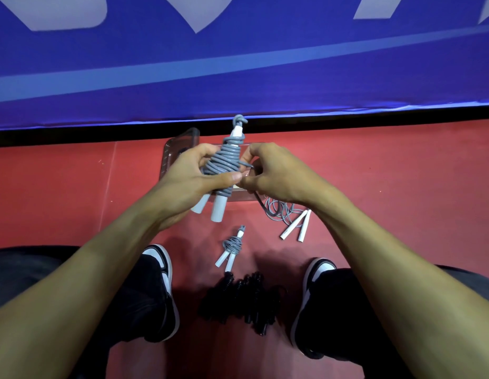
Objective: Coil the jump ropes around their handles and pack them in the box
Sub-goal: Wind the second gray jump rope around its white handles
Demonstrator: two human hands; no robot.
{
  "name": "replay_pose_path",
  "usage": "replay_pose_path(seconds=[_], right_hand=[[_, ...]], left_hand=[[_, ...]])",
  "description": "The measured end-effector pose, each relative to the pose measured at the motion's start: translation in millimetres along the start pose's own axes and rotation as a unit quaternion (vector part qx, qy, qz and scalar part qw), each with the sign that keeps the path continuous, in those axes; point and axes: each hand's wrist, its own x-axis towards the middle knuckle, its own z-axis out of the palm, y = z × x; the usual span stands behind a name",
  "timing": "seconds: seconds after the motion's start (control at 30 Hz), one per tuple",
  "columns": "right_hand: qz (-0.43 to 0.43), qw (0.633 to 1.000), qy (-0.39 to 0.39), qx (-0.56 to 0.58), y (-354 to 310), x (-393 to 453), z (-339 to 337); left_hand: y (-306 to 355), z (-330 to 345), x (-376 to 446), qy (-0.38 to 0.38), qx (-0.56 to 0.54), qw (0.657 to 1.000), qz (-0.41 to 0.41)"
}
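Left hand (194, 173) gripping grey jump rope (224, 162) coiled round its white handles, held above clear box (180, 143). Right hand (268, 170) pinching the loose rope end beside the coil. Lying on red floor (402, 187): wound rope (232, 243), uncoiled rope (289, 214) (handles together), black ropes (246, 299) between shoes.

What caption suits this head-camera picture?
Both hands wind a grey jump rope around its white handles above a clear box.
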Motion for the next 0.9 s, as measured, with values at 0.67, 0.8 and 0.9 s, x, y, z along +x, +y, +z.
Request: replay_pose_path(seconds=[0.67,0.8,0.9], right_hand=[[-0.009,0.998,0.038,-0.051,1.2,3.4,-0.7],[-0.014,0.997,0.040,-0.068,1.8,2.6,0.2],[-0.025,0.997,0.039,-0.065,1.4,2.2,1.6]], left_hand=[[-1.6,-0.7,3.4,0.004,-0.040,0.998,-0.039],[-1.7,-1.1,-0.2,-0.013,0.051,0.999,-0.010],[-1.9,-1.5,0.1,0.013,0.080,0.997,0.005]])
